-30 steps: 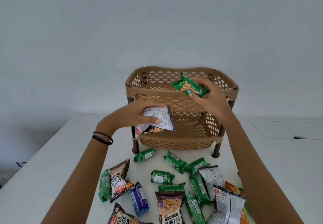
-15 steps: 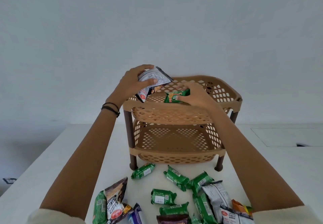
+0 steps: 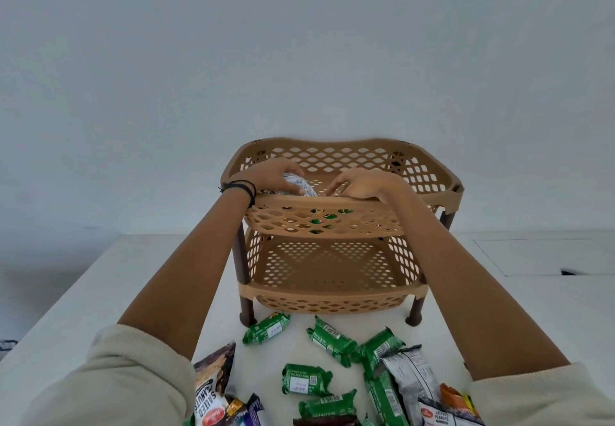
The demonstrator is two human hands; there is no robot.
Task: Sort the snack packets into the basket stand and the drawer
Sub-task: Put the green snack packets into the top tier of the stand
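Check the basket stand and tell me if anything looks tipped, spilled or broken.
Nothing stands out. The basket stand sits upright on the table, both hands are in its top tier, and loose packets lie in front, unsorted but not torn.

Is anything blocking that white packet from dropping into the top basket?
Nothing visible. The left hand holds the white packet already inside the top basket, beside the green packet seen through the front mesh.

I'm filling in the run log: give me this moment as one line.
left hand: holding white snack packet in tan plastic basket stand top tier | right hand: inside top tier, grip unclear | lower tier: empty
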